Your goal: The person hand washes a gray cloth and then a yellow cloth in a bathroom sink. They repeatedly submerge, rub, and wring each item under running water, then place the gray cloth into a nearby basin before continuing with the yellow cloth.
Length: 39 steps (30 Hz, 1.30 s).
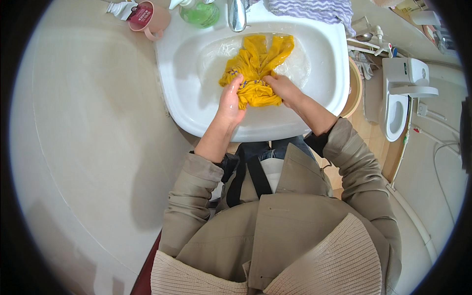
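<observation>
A wet yellow cloth garment [254, 55] with blue marks across its middle lies bunched in the white washbasin [177, 92]. Clear water [217, 49] stands around it in the bowl. My left hand [232, 97] grips the garment's left side, thumb on top and fingers hidden beneath the fabric. On the opposite side my right hand [284, 88] pinches the cloth near the blue marks. Two narrow ends of the garment spread toward the chrome faucet [236, 16] at the back of the basin.
On the basin's back rim are a green soap bottle [201, 14] and a purple-white striped towel [313, 10]. A pink mug [158, 20] holding a tube stands at the back left corner. Right of the basin are a tan tub [354, 88] and a white toilet [396, 114].
</observation>
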Tool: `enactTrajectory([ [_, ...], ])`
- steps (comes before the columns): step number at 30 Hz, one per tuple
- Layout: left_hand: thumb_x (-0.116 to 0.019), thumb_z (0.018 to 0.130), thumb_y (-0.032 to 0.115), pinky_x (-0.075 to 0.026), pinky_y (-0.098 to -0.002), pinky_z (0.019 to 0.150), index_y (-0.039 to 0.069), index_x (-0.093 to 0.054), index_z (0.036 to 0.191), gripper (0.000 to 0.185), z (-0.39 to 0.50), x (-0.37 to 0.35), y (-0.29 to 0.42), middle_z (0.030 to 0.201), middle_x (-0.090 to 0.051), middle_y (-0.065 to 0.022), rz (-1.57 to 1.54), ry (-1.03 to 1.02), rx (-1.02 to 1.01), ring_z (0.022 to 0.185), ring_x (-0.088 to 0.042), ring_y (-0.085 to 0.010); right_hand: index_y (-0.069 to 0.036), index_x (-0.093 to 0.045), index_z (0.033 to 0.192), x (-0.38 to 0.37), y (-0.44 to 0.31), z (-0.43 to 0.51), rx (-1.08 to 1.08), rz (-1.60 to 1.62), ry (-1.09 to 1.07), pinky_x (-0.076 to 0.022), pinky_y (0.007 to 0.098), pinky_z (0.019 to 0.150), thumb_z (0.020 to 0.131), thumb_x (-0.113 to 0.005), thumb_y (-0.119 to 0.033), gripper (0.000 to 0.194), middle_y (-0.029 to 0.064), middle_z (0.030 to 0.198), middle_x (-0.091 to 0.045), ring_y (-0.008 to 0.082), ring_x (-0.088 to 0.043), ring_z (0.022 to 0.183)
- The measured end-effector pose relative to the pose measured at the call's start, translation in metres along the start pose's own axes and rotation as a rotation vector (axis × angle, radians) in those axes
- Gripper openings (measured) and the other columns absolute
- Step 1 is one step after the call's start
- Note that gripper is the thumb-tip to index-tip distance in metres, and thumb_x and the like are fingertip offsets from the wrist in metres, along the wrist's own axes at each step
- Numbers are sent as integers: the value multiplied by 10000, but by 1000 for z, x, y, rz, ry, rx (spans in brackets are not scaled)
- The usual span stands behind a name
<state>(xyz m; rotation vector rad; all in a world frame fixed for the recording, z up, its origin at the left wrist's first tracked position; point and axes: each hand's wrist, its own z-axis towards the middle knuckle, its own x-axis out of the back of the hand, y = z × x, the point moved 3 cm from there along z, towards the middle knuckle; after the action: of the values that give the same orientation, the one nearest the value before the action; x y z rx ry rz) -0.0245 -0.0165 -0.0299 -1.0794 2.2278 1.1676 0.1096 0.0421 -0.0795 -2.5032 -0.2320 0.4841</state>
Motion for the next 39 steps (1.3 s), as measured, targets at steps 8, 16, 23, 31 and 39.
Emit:
enactTrajectory([
  [8,-390,904,312,-490,-382,771,67,-495,1112,339,11,43,-16,1034,-582,-87,64,382,407,937,-577,-208,-68,-524,855,-49,1,-45,596,-509,-87,-446,283,627,780,-518,-99,82,79,792,-597,181,-568,714],
  [16,-373,914,363,-483,-347,780,105,-519,1098,349,10,26,-27,1023,-589,-54,101,68,285,918,-579,-184,-11,-523,860,-62,-54,-50,609,-648,466,-451,429,740,765,-512,-97,128,215,831,-579,362,-567,827],
  [23,-394,925,244,-495,-365,789,55,-428,1182,321,10,21,-1,1092,-543,-91,4,141,225,967,-572,-209,-66,-542,833,-76,-28,-37,916,-833,129,-445,428,753,752,-496,-46,95,204,841,-553,372,-552,823],
  [31,-471,881,81,-493,-389,820,44,-365,1231,368,13,25,6,1137,-516,-113,114,180,80,1003,-560,-246,37,-580,937,-17,-14,8,-24,384,-3,-503,343,672,839,-463,-94,201,142,905,-611,217,-617,802],
  [39,-337,929,387,-462,-411,844,52,-446,1209,450,23,32,5,1139,-532,-107,75,394,191,1009,-550,-244,-69,-556,924,-81,-35,-27,525,-898,-23,-483,390,704,757,-552,-131,178,176,815,-626,317,-609,792],
])
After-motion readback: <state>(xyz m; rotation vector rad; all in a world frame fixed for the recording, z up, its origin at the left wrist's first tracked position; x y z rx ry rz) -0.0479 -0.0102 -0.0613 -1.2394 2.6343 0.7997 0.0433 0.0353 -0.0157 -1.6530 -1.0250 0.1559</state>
